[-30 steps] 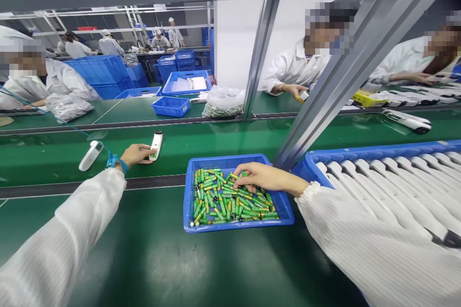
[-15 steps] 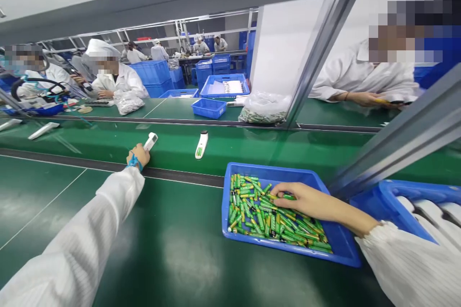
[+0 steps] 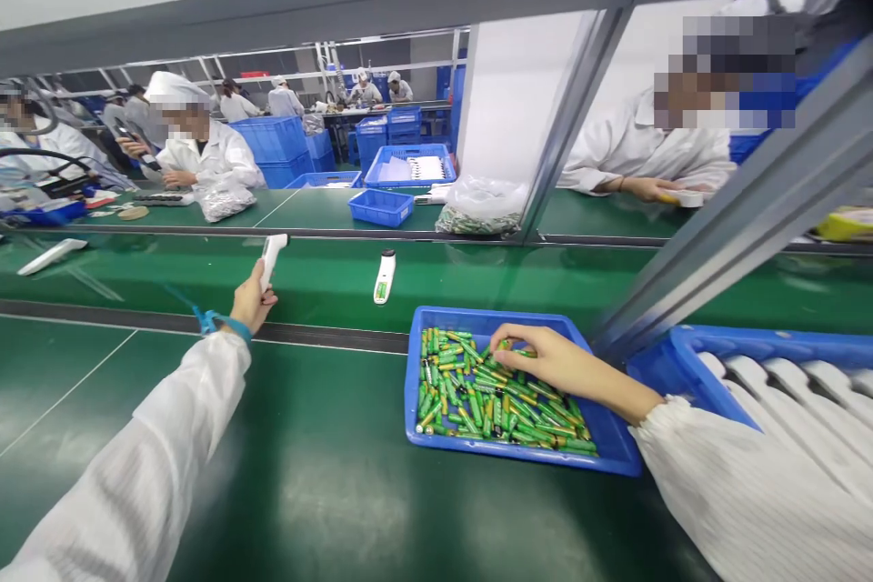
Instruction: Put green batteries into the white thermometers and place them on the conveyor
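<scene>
My left hand, with a blue band at its wrist, is closed around the lower part of a white handheld thermometer over the green belt. My right hand is inside a blue tray, its thumb and fingers pinched over green and yellow batteries. A battery end shows between those fingertips; how many batteries they grip is hidden. Between the two hands, farther up the belt, lies another white thermometer with green batteries showing in its handle.
A blue bin of white thermometer bodies stands at the right, behind a slanting metal post. Another thermometer lies at far left. Across the belt are a bag of batteries, a small blue tray and co-workers in white.
My left hand has raised and turned the thermometer it holds. My right fingers have drawn together among the batteries. The view has shifted slightly.
</scene>
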Demonstrator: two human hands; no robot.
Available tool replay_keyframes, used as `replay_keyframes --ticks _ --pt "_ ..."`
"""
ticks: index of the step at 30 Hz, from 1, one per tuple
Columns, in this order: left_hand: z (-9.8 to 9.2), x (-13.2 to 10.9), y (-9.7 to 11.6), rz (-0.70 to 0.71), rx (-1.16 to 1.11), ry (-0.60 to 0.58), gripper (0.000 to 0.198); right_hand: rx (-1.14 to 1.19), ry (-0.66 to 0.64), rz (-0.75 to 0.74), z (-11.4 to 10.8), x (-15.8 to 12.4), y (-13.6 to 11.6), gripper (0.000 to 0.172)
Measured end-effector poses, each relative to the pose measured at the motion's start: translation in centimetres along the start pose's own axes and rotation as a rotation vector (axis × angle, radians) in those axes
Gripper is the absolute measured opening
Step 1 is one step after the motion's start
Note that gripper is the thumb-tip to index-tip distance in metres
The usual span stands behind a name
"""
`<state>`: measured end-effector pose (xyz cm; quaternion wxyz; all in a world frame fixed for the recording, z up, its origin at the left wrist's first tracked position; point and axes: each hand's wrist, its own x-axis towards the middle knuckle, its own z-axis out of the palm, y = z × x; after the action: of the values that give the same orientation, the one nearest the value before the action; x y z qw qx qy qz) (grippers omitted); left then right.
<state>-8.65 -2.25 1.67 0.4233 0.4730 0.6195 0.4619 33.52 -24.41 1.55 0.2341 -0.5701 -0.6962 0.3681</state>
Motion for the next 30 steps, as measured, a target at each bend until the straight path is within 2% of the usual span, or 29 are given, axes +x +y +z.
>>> replay_keyframes --ticks 3,5,7,9,12,14,18,21,25,30 --pt "1.5 -1.3 1.9 0.054 -0.161 -0.157 0.049 -0.003 0.06 -0.024 -0.1 0.1 -0.2 0.027" --pt "3.1 -3.2 3.7 0.069 -0.288 -0.353 0.05 -0.01 0.098 -0.036 -0.1 0.2 -0.4 0.027" --pt "5.4 -6.2 5.4 0.056 -0.458 -0.606 0.051 -0.014 0.146 -0.045 -0.2 0.2 -0.7 0.027" --pt "8.3 -9.9 6.7 0.012 -0.55 -0.742 0.051 -0.012 0.209 -0.04 -0.3 0.0 -0.9 0.028" --pt "13.2 -15.4 7.3 -0.088 -0.672 -0.788 0.049 0.058 0.329 -0.007 -0.1 -0.6 -1.6 0.032" --pt "16.0 -18.3 7.0 -0.125 -0.718 -0.766 0.047 0.169 0.422 0.008 0.2 -1.3 -2.2 0.037" --pt "19.6 -21.5 5.8 -0.267 -0.729 -0.765 0.048 0.27 0.52 -0.084 0.8 -2.3 -3.5 0.041" --pt "20.6 -22.3 4.9 -0.307 -0.755 -0.771 0.049 0.161 0.478 -0.201 0.9 -2.5 -4.3 0.031" --pt "21.0 -22.4 4.3 -0.303 -0.757 -0.761 0.048 -0.041 0.38 -0.359 0.7 -2.4 -4.7 0.022" --pt "20.5 -22.3 4.5 -0.374 -0.74 -0.85 0.047 -0.124 0.376 -0.366 0.0 -2.5 -4.7 0.019"
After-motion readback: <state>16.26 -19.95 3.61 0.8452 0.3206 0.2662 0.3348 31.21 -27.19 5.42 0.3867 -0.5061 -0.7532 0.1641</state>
